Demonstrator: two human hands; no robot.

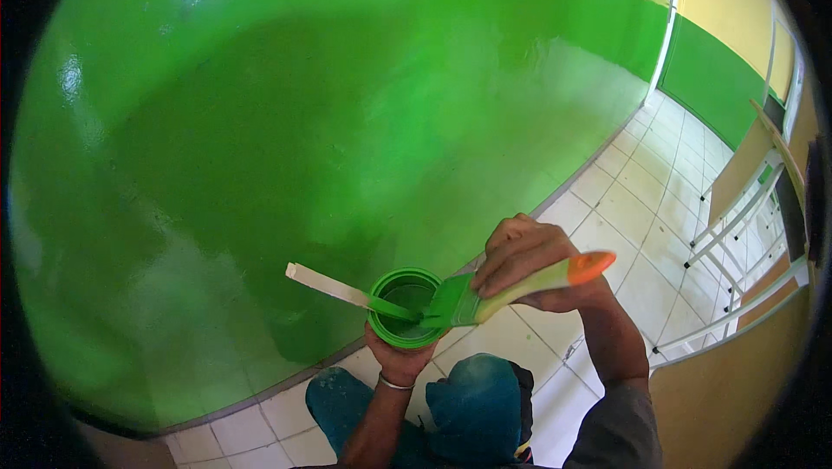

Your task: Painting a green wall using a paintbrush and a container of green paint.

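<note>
My left hand [400, 360] is wrapped round the underside of an open paint can [406, 273], whose rim and inside are coated green. A flat wooden stir stick [325, 283] leans out over the can's left side, its lower part green with paint. From the right, my right hand [537, 259] grips a wide paintbrush [546, 283] with a pale handle and orange end. The brush's green-coated bristles reach over the can's right rim, their tips just inside. Part of the brush's ferrule is covered in green too.
A glossy green wall [364, 122] curves across the left and centre. White floor tiles [641, 183] run along its base. Chairs with white metal legs [737, 270] and wooden panels stand at the right. A green and yellow door or wall panel [715, 61] is at the far right.
</note>
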